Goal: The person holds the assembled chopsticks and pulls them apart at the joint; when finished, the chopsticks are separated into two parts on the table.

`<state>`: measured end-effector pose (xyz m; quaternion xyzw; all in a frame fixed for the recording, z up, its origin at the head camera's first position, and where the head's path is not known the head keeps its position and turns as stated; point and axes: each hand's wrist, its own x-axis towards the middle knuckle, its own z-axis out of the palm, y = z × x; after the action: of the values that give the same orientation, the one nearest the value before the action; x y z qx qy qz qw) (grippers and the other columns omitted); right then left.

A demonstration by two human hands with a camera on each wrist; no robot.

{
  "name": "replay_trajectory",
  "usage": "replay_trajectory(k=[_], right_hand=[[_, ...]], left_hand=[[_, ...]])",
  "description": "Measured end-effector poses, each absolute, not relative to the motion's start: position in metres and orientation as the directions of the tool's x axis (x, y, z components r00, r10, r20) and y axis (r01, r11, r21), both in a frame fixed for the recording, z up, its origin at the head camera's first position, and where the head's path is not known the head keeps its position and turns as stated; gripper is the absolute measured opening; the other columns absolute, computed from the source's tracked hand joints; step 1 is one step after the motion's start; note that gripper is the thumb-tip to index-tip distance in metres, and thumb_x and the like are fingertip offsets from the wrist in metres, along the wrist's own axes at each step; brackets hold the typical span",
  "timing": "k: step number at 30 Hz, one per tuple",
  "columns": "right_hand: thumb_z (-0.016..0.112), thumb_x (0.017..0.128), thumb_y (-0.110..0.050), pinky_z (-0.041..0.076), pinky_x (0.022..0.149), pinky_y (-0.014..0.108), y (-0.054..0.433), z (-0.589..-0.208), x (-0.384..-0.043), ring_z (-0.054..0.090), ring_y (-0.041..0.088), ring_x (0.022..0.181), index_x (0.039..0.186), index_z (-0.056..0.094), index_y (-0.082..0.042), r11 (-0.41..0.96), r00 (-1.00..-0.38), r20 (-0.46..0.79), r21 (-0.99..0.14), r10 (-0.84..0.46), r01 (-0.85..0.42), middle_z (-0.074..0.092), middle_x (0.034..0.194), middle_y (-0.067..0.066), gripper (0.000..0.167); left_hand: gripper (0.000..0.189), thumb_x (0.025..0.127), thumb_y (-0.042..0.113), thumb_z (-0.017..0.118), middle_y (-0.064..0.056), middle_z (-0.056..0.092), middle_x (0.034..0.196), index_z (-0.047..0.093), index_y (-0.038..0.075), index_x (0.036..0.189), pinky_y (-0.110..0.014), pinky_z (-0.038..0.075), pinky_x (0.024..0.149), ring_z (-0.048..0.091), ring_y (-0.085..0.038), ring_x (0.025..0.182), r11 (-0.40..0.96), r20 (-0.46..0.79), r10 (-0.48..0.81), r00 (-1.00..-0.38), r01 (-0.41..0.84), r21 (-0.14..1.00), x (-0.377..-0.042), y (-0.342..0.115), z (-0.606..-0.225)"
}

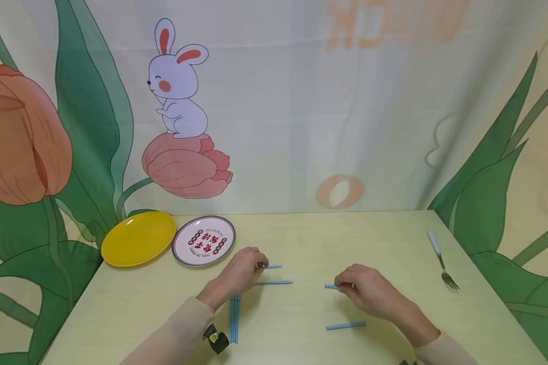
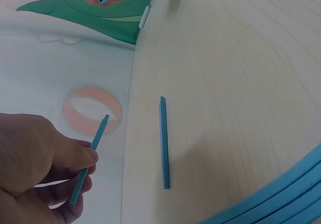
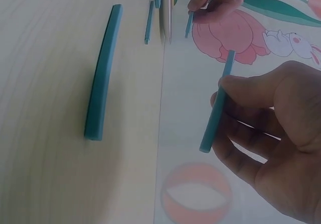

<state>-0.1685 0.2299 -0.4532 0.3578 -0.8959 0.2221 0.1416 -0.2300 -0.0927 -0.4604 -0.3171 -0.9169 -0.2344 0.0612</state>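
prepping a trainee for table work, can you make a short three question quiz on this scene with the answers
1. What does each of the hands, the left hand and the right hand, hold?
2. True or false: in the head view, the fork lies to the right of the right hand.
3. Fill the gap: the plate right beside the white plate with red markings is ____ in colour.

Key
1. The left hand holds one blue stick; the right hand holds another blue stick.
2. True.
3. Yellow.
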Motion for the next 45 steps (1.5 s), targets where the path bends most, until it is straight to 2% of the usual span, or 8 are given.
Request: replay_trajectory(k=[7, 17, 26, 36, 45], right_hand=[[0.075, 0.081, -0.002, 0.050, 0.064, 0.017, 0.227, -0.455, -0.165, 0.055, 0.000, 0.073, 0.087, 0.072, -0.013, 0.645, -0.728, 0.376, -0.340, -0.573, -0.684, 0.067, 0.083, -0.010, 0.013], [0.073, 0.084, -0.004, 0.050, 0.066, 0.019, 0.225, -0.458, -0.161, 0.054, 0.000, 0.075, 0.089, 0.072, -0.015, 0.656, -0.753, 0.310, -0.370, -0.580, -0.658, 0.067, 0.085, -0.010, 0.012], [0.075, 0.082, -0.003, 0.049, 0.065, 0.018, 0.224, -0.465, -0.161, 0.055, 0.000, 0.075, 0.088, 0.072, -0.014, 0.614, -0.701, 0.347, -0.339, -0.623, -0.713, 0.067, 0.083, -0.010, 0.013], [0.074, 0.083, -0.006, 0.048, 0.064, 0.017, 0.225, -0.467, -0.158, 0.052, -0.003, 0.074, 0.089, 0.072, -0.014, 0.634, -0.738, 0.294, -0.379, -0.608, -0.674, 0.065, 0.083, -0.011, 0.010], [0.074, 0.083, -0.006, 0.047, 0.062, 0.015, 0.225, -0.472, -0.158, 0.051, -0.003, 0.071, 0.087, 0.072, -0.014, 0.618, -0.722, 0.302, -0.376, -0.623, -0.691, 0.063, 0.080, -0.012, 0.009]], left_hand=[[0.011, 0.082, -0.002, 0.069, -0.006, 0.066, 0.081, 0.075, 0.003, 0.089, -0.030, 0.051, 0.072, 0.060, -0.017, 0.077, 0.671, 0.286, 0.578, -0.764, 0.645, 0.367, -0.233, -0.088, -0.468], [0.011, 0.082, -0.002, 0.068, -0.003, 0.065, 0.081, 0.075, 0.005, 0.088, -0.029, 0.050, 0.072, 0.058, -0.015, 0.077, 0.677, 0.268, 0.583, -0.767, 0.641, 0.362, -0.232, -0.084, -0.473], [0.012, 0.082, -0.002, 0.067, -0.002, 0.063, 0.081, 0.075, 0.004, 0.090, -0.027, 0.049, 0.071, 0.054, -0.013, 0.076, 0.687, 0.223, 0.580, -0.784, 0.617, 0.383, -0.231, -0.080, -0.475], [0.012, 0.082, 0.000, 0.066, -0.005, 0.064, 0.083, 0.074, 0.004, 0.089, -0.029, 0.050, 0.074, 0.055, -0.014, 0.079, 0.695, 0.202, 0.588, -0.783, 0.618, 0.367, -0.231, -0.078, -0.477], [0.012, 0.083, 0.001, 0.066, -0.002, 0.064, 0.082, 0.075, 0.006, 0.089, -0.030, 0.048, 0.074, 0.054, -0.014, 0.079, 0.708, 0.192, 0.579, -0.792, 0.606, 0.363, -0.232, -0.075, -0.480]])
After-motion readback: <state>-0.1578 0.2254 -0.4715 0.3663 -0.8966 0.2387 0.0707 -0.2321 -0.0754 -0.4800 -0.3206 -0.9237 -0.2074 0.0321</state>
